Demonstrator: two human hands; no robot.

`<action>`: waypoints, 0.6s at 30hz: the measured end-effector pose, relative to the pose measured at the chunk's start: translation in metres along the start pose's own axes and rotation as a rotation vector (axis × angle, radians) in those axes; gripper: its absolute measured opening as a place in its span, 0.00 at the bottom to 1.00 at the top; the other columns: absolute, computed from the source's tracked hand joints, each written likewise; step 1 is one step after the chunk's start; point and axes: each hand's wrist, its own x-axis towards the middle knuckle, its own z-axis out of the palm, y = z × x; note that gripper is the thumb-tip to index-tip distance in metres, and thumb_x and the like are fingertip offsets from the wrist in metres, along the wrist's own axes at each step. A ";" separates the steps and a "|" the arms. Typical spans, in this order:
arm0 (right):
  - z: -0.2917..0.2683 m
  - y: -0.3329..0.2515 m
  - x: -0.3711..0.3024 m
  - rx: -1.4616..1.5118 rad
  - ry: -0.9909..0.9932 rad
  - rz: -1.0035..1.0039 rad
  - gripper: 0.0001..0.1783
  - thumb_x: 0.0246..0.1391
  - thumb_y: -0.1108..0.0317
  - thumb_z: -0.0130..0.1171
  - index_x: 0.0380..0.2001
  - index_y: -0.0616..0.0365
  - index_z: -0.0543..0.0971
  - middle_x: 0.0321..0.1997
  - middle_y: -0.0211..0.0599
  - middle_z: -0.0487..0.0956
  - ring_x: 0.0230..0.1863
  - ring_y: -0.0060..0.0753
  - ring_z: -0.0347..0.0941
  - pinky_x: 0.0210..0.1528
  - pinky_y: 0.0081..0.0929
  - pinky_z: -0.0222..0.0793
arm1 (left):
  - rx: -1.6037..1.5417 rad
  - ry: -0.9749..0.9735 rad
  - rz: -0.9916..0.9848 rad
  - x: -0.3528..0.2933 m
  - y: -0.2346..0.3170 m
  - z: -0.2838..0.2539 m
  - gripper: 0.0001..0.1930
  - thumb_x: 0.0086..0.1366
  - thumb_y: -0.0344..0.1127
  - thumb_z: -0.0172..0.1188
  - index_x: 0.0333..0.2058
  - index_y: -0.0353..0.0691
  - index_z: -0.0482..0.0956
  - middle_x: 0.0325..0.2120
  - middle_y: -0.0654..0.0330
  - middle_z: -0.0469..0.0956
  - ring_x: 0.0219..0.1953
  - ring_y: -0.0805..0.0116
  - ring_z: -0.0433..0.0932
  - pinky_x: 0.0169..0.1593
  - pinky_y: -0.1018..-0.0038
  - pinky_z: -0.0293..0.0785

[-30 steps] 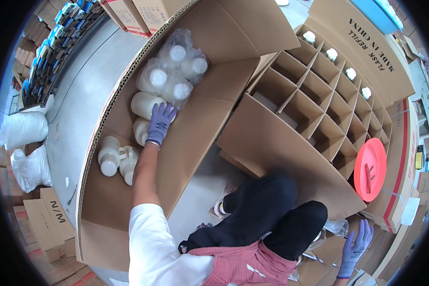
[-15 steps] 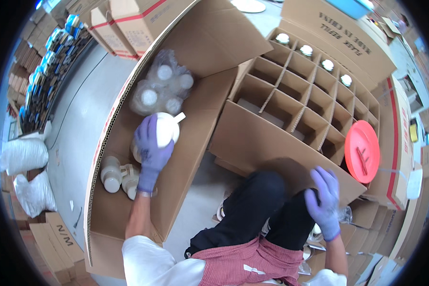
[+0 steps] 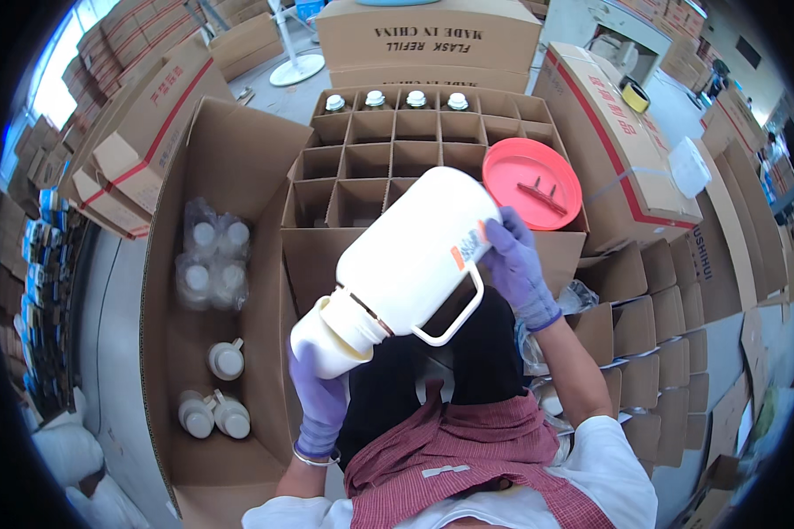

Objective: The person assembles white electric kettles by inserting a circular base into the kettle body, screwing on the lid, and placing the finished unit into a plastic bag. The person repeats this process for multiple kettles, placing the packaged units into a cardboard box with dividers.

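Observation:
A large cream-white thermos flask with a side handle lies tilted across the space over my lap, its base up toward the right. My left hand, in a purple glove, is closed round the lid end at lower left; some of its fingers are hidden beneath. At the base, beside an orange-and-grey label, my right hand, also gloved, grips the body. In the long open carton on my left stand several white flask tops and a plastic-wrapped group of white-capped pieces.
Ahead is a carton with cardboard dividers; several capped bottles stand in its far row. A red round tray holding reddish sticks rests on its right corner. A taped carton and folded dividers lie to the right.
My left hand has come out of the left carton with the flask, which is now over my lap. My right hand has moved up onto its base. The view has swung rightward.

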 end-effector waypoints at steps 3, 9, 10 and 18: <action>-0.027 -0.028 -0.024 -0.053 -0.003 -0.236 0.16 0.60 0.66 0.64 0.48 0.58 0.73 0.44 0.32 0.79 0.47 0.23 0.76 0.54 0.27 0.72 | -0.222 -0.171 -0.157 -0.002 -0.025 -0.012 0.29 0.65 0.38 0.62 0.60 0.39 0.62 0.52 0.55 0.73 0.51 0.67 0.76 0.51 0.68 0.79; -0.009 0.022 -0.045 0.194 -0.214 -0.300 0.16 0.68 0.61 0.47 0.29 0.59 0.74 0.31 0.37 0.77 0.38 0.34 0.73 0.53 0.33 0.69 | -0.489 -0.024 -0.210 0.054 -0.016 0.011 0.34 0.71 0.65 0.42 0.62 0.43 0.65 0.55 0.54 0.73 0.54 0.58 0.76 0.55 0.59 0.78; 0.002 0.056 -0.042 0.422 -0.286 -0.226 0.19 0.69 0.62 0.44 0.24 0.58 0.73 0.28 0.37 0.75 0.36 0.35 0.72 0.52 0.34 0.69 | -0.557 -0.121 -0.230 0.054 -0.031 0.019 0.34 0.71 0.65 0.43 0.63 0.44 0.65 0.55 0.56 0.73 0.55 0.57 0.76 0.57 0.58 0.77; 0.060 0.079 -0.006 -0.168 -0.353 -0.145 0.16 0.66 0.64 0.53 0.25 0.59 0.79 0.26 0.32 0.78 0.31 0.23 0.72 0.46 0.28 0.72 | 0.238 -0.731 0.605 -0.036 -0.019 0.109 0.43 0.38 0.48 0.78 0.53 0.34 0.72 0.46 0.50 0.76 0.49 0.55 0.77 0.55 0.61 0.71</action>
